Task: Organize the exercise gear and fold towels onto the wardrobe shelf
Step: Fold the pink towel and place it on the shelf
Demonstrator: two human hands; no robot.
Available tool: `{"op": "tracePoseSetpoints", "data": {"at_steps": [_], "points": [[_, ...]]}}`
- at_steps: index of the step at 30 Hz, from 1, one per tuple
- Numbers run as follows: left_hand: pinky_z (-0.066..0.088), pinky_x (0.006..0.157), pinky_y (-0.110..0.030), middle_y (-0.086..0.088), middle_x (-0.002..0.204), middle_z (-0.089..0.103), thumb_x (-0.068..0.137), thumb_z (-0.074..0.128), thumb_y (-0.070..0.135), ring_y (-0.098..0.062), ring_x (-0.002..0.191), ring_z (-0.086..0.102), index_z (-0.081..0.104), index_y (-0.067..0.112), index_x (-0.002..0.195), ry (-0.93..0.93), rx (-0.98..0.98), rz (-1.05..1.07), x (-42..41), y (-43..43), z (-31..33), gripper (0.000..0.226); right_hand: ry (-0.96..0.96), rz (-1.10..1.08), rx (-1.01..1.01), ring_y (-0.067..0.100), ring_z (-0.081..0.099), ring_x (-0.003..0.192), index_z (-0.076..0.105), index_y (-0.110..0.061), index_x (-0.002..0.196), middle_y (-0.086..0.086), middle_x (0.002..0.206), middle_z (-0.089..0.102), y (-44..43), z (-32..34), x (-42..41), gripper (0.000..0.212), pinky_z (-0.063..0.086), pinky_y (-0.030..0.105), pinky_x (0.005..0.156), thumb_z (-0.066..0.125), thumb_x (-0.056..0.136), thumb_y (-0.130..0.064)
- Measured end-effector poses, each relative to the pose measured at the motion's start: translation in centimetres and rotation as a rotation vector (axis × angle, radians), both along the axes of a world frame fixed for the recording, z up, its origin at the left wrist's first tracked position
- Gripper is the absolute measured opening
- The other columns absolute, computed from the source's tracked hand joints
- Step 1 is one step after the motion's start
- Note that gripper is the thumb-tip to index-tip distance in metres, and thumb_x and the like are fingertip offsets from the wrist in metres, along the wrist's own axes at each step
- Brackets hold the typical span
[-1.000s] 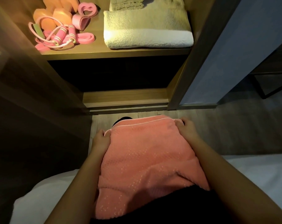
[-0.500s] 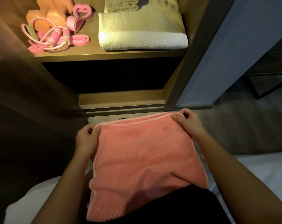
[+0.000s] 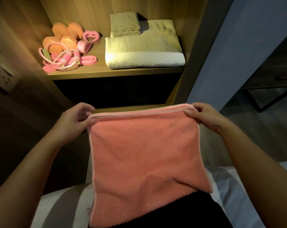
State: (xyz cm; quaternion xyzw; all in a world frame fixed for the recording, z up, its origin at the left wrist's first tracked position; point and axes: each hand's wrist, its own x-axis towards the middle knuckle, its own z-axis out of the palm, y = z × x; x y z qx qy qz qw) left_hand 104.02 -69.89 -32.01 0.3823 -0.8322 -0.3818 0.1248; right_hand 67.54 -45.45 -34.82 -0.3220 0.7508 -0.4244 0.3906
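A folded pink towel (image 3: pixel 144 155) hangs in front of me, stretched flat between both hands. My left hand (image 3: pixel 74 117) pinches its upper left corner and my right hand (image 3: pixel 203 115) pinches its upper right corner. Beyond it is the lit wooden wardrobe shelf (image 3: pixel 116 73). On the shelf's right lies a folded cream towel (image 3: pixel 144 50) with a small folded beige cloth (image 3: pixel 124 24) on its back part. On the left sit orange dumbbells (image 3: pixel 64 37), a pink jump rope (image 3: pixel 65 59), a pink band (image 3: pixel 88 60) and a pink ring-shaped piece (image 3: pixel 91 36).
A dark compartment (image 3: pixel 116 91) lies below the shelf. A wall socket plate (image 3: pixel 1 74) is at the left. A grey wall panel (image 3: pixel 238 46) and a dark metal-framed table (image 3: pixel 271 86) stand at the right. White bedding (image 3: pixel 57 209) lies beneath my arms.
Both hands have lifted the pink towel up and spread it wider, from lying bunched low to hanging taut. The view has tilted up, showing more of the shelf.
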Motion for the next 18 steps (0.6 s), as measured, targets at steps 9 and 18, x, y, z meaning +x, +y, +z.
{"op": "tracePoseSetpoints", "data": {"at_steps": [9,18], "points": [[0.045,0.069,-0.027,0.016,0.084,0.068,0.096,0.056,0.034,-0.003,0.08,0.065,0.066,0.032,0.089,0.378,0.029,0.197,-3.7,-1.7,8.4,0.012,-0.036,-0.068,-0.359,-0.005,0.057,0.059,0.065,-0.022,0.089,-0.018,0.067,0.063,-2.5,9.8,0.1,0.011,0.044,0.013,0.049,0.059,0.095,-0.03],[0.048,0.081,-0.044,0.005,0.086,0.06,0.1,0.052,0.027,-0.018,0.088,0.055,0.059,0.026,0.084,0.69,-0.094,0.312,-7.3,-3.0,13.8,0.017,0.292,-0.232,-0.653,0.005,0.056,0.074,0.067,-0.023,0.076,-0.01,0.074,0.063,-4.6,15.7,-0.8,0.015,0.045,0.025,0.067,0.067,0.09,-0.029]]}}
